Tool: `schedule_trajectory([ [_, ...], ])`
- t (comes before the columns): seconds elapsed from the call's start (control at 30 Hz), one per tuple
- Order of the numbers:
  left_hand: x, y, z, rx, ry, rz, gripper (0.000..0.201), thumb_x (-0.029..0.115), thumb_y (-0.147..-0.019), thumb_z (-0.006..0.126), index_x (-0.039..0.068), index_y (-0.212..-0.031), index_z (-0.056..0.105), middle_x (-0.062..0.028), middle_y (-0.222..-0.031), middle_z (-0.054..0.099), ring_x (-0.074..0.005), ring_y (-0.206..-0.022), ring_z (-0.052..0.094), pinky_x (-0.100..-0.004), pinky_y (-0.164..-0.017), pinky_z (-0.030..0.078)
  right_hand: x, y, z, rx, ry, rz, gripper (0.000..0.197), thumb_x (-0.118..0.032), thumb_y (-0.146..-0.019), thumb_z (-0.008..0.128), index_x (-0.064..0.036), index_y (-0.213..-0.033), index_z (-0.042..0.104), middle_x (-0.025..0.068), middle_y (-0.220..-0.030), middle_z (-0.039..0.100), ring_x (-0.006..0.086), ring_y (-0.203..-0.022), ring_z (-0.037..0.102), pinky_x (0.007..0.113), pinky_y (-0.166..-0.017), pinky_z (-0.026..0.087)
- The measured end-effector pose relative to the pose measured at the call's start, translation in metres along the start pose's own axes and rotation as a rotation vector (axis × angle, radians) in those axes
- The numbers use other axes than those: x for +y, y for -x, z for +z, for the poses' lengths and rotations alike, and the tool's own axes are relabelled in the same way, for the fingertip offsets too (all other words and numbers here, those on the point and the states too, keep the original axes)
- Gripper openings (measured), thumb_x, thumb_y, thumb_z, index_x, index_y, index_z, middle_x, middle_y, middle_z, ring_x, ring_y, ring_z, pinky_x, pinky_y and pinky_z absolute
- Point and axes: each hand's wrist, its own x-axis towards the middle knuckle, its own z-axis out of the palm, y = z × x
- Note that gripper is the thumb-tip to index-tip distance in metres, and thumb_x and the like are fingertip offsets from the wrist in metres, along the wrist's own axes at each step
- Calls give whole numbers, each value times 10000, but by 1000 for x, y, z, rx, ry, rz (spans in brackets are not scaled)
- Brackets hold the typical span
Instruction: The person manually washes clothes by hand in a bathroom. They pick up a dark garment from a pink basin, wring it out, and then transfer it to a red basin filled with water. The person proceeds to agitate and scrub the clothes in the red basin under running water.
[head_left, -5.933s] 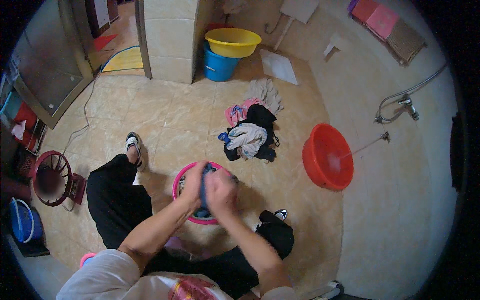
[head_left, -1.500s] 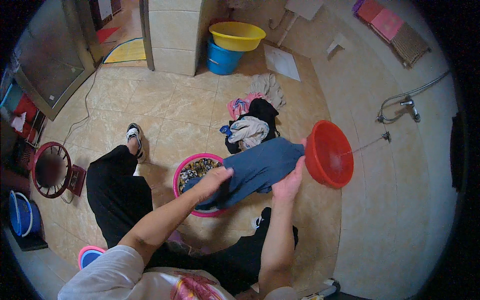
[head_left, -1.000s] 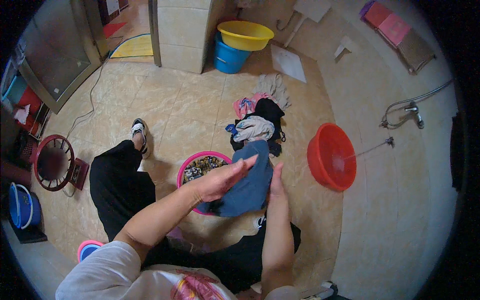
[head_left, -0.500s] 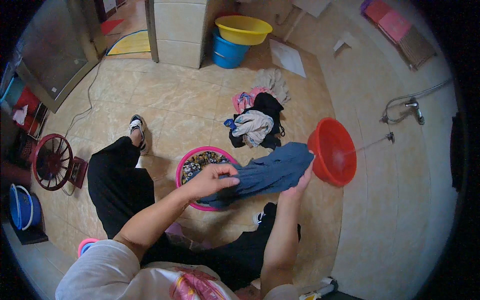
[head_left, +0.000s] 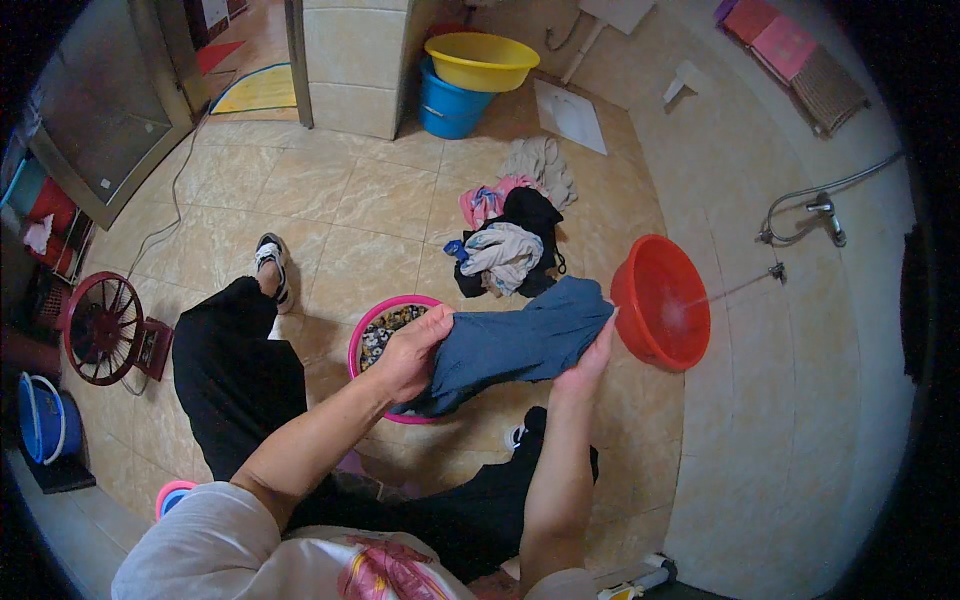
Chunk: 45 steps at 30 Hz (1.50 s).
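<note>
Head view: blue-grey cloth [head_left: 512, 343] spans between the hands, long axis sideways, right end slightly farther out; left hand [head_left: 408, 360] closed on its left end, nearer the pink-rimmed basin [head_left: 398, 299]; right hand [head_left: 588, 362] grips right end, fingers partly hidden, nearer the red basin [head_left: 660, 312].

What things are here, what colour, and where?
Cloth: one, blue, centre, held
Tub: one, pink, partly under cloth
Patterned fabric: count unclear, multicoloured, in tub
Clothes heap: one, mixed colours, floor
Floor basin: one, red, right
Bucket: one, light blue, top centre
Upper basin: one, yellow, atop bucket
Handled bucket: one, blue, far left
Fan: one, dark red, left
Wall taps: two, silver, right
Left fingers: one hand, bare, gripping cloth
Right fingers: one hand, bare, gripping cloth
</note>
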Motion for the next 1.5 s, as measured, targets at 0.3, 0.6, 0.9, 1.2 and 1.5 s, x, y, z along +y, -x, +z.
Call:
schedule_trajectory([
  [0.3,-41,-24,-51,511,-3,-63,307,343,-939,405,100,-947,592,-84,-874,629,-226,-801,609,-371,-730,507,103,94,54,-883,1241,-783,104,-159,-773,633,-84,-762,562,103,-954,596,328,-719,609,385,-616,504],
  [0.6,-5,-17,-42,194,250,-227,345,394,-926,437,115,-801,598,-53,-791,622,-212,-716,589,-367,-716,499,105,99,62,-623,1248,-695,155,-179,-797,629,-88,-712,536,116,-643,531,324,-577,571,427,-533,455],
  [0.9,-21,-10,-117,-51,322,11,274,321,-925,446,87,-959,584,-56,-848,632,-221,-713,596,-347,-689,504,120,87,66,-615,1172,-611,148,-124,-774,636,-66,-705,519,172,-652,544,356,-596,564,420,-551,444],
  [1.2,-51,2,-74,243,186,-96,318,409,-917,439,125,-891,579,-64,-835,610,-210,-774,594,-375,-717,511,118,70,53,-380,1358,-527,211,-248,-870,567,-78,-747,544,152,-687,576,347,-605,584,433,-505,437],
  [1.5,-39,12,-35,537,-11,-207,330,371,-953,385,136,-951,617,-43,-916,646,-199,-814,627,-370,-753,513,122,62,45,-284,1361,-395,235,-235,-899,543,-48,-756,552,169,-736,602,343,-673,603,423,-542,442],
])
